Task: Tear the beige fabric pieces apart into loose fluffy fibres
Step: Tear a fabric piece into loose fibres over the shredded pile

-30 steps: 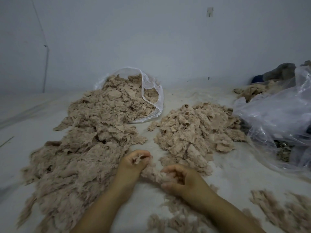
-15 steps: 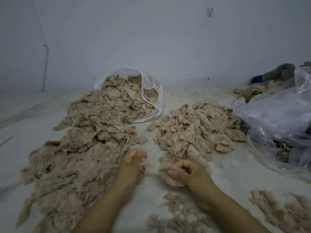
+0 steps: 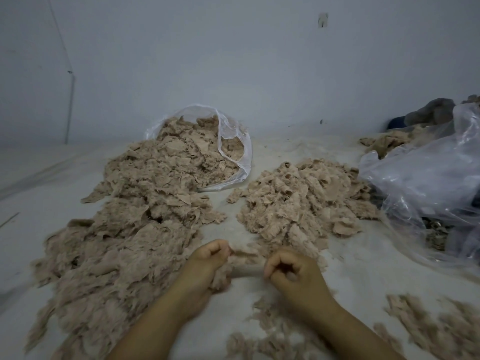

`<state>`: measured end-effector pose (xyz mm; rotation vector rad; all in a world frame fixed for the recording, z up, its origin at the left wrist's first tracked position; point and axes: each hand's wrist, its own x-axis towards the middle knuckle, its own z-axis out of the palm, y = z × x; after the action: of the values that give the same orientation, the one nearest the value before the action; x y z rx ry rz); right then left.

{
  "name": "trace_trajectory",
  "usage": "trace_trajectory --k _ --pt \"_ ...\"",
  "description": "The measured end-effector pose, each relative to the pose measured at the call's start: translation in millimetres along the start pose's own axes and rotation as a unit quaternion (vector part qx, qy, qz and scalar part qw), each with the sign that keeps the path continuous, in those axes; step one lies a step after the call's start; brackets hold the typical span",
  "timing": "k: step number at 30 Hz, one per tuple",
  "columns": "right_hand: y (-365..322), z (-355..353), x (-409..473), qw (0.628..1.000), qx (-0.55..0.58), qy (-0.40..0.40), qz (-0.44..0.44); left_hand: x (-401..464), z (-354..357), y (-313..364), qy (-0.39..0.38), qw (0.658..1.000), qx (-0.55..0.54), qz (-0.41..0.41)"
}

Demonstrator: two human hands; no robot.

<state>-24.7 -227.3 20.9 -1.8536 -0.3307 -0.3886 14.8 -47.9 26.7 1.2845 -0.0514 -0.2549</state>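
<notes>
Two hands | left hand (image 3: 207,258), right hand (image 3: 291,274) grip fabric piece (image 3: 245,261) between

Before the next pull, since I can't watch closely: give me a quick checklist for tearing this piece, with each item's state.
1. Left hand grips one end of the beige fabric piece: ok.
2. Right hand grips the other end: ok.
3. Piece stretched between the hands: ok.
4. Piece already fully shredded: cannot tell, blurred.
5. Untorn pile close ahead of the right hand: ok.
6. Fluffy fibre heap beside the left hand for dropping: ok.
</notes>
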Motion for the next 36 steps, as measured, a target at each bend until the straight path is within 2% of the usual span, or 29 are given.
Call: trace_trajectory --k 3,6,12,17,21,23,26,27,30,31,34,36 --pt "-2 -1 4 0.99 0.103 0.017 0.098 -3 2 1 -0.038 0.998 0.047 0.022" --pt "-3 0 3 0.966 0.18 -0.051 0.179 -8 8 1 -0.078 0.99 0.11 0.039" --pt "1 -1 6 0.956 0.226 0.016 0.188 -10 8 2 -0.112 0.984 0.136 0.032" --pt "1 0 5 0.953 0.241 0.015 0.185 -11 7 2 -0.146 0.977 0.153 0.002" --pt "1 -1 9 0.95 0.242 0.076 0.181 -11 7 4 -0.115 0.985 0.127 -0.027" --pt "-2 -6 14 0.93 0.311 0.118 0.158 -8 5 4 -0.088 0.99 0.106 -0.035" --pt "-2 -12 20 0.85 0.484 0.134 0.157 -4 5 3 -0.056 0.997 0.022 -0.047" --pt "-3 -11 18 0.852 0.479 0.111 0.176 -2 5 3 -0.041 0.998 -0.009 -0.052" --pt "-4 2 6 0.932 0.294 -0.008 0.212 0 5 6 -0.033 0.993 -0.092 -0.068" --pt "-5 6 4 0.946 0.24 -0.033 0.215 0 5 7 -0.042 0.99 -0.113 -0.067" --pt "-4 10 2 0.957 0.164 -0.059 0.232 -1 6 4 -0.071 0.987 -0.124 -0.066" --pt "-1 11 2 0.969 0.12 -0.067 0.204 -2 8 1 -0.107 0.984 -0.127 -0.072"
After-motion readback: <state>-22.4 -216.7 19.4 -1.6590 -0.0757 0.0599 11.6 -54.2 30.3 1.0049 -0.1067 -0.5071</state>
